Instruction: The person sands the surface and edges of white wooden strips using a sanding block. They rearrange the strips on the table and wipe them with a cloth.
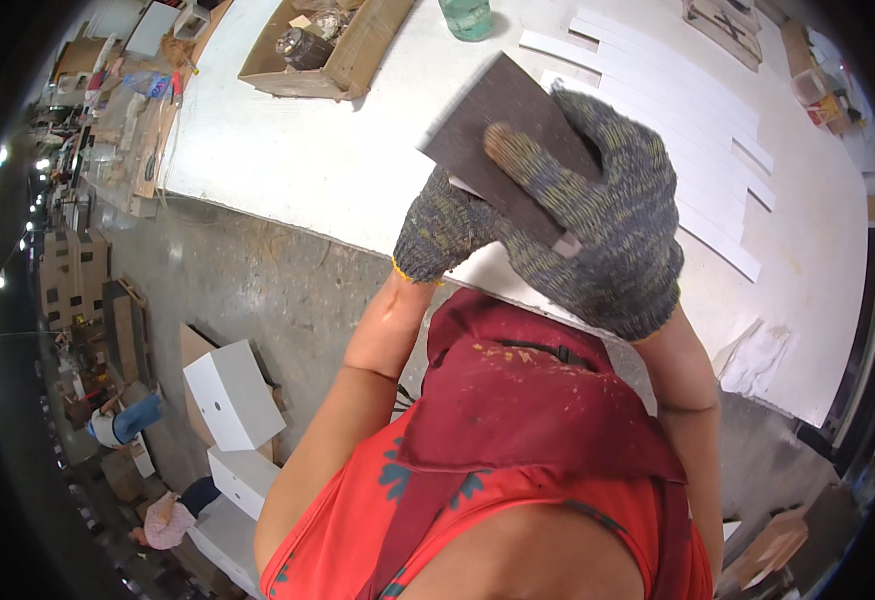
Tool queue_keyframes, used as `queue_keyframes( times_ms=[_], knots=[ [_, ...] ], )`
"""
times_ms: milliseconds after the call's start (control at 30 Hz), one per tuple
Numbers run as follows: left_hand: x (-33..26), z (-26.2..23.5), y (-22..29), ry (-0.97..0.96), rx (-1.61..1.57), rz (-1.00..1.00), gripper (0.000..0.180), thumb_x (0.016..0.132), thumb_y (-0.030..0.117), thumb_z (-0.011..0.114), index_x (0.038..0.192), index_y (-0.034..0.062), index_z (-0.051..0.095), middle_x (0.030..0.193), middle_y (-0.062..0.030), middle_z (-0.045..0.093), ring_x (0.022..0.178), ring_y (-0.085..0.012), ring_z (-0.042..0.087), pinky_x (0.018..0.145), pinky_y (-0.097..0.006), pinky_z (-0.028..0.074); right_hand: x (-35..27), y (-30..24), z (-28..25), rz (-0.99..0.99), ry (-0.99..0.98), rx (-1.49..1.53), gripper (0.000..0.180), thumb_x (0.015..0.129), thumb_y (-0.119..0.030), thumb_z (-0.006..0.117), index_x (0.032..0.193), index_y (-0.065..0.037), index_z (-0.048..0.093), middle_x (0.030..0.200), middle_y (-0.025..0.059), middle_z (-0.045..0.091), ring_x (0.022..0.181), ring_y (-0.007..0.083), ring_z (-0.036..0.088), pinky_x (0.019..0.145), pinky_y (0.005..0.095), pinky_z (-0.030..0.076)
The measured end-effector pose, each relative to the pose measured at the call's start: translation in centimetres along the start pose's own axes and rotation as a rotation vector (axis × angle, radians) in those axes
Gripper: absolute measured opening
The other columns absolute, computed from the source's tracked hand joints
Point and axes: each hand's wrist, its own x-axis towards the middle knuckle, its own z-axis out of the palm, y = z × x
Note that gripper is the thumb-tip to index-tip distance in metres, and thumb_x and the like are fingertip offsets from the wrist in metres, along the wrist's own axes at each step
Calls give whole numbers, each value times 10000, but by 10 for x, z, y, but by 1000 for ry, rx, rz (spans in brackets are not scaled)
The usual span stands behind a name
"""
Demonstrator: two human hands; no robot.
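A dark brown, flat rectangular piece (517, 115), perhaps a sanding sheet or block, is raised above the near edge of the white table. My right hand (612, 205), in a grey-green knit glove, is closed on it, with one stained fingertip lying across its face. My left hand (445, 225), gloved alike with a yellow cuff, is up against its lower left side. Its fingers are mostly hidden behind the dark piece. A thin white edge (464, 186) shows between that glove and the piece; what it belongs to is hidden.
White flat strips (672, 130) lie side by side on the white table (287, 165), right of my hands. Beyond are an open cardboard box (352, 75) holding a dark jar, and a green translucent container (467, 18). A crumpled white cloth (757, 355) lies at the right edge. White boxes (232, 395) stand lower left.
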Motion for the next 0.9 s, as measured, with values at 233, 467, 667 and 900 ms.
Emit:
queue_keyframes(
  times_ms=[233, 467, 667, 900],
  knots=[
    [-4, 26, 15, -164, -104, -44, 575, 883, 98, 718, 1390, 3, 466, 1355, -115, 567, 1221, -194, 555, 1043, -325, 462, -24, 2, -33, 55, -259, -50, 620, 609, -144, 824, 1209, -210, 681, 1266, 203, 568, 1126, 374, 562, 918, 447, 498],
    [3, 17, 34, -107, 165, -129, 646, 724, 266, 867, 1256, 42, 578, 1203, -90, 656, 1125, -210, 612, 990, -345, 479, 10, 13, -24, -61, -191, -106, 612, 651, -192, 814, 1245, -242, 673, 1287, 177, 568, 1125, 354, 563, 943, 431, 489],
    [8, 23, 56, -190, -70, -55, 413, 795, 254, 818, 1159, 106, 690, 1028, -42, 731, 958, -126, 663, 890, -305, 503, 21, 57, -15, 27, 72, -140, 527, 751, -222, 770, 1267, -212, 660, 1196, 170, 614, 1046, 329, 601, 913, 424, 486],
    [11, 16, 34, -63, 98, -125, 558, 687, 370, 889, 1133, 103, 687, 952, -82, 735, 885, -190, 710, 813, -329, 548, -14, 29, -28, -12, -86, -39, 631, 619, -228, 831, 1231, -221, 677, 1170, 173, 618, 1017, 350, 613, 874, 435, 515]
  ],
)
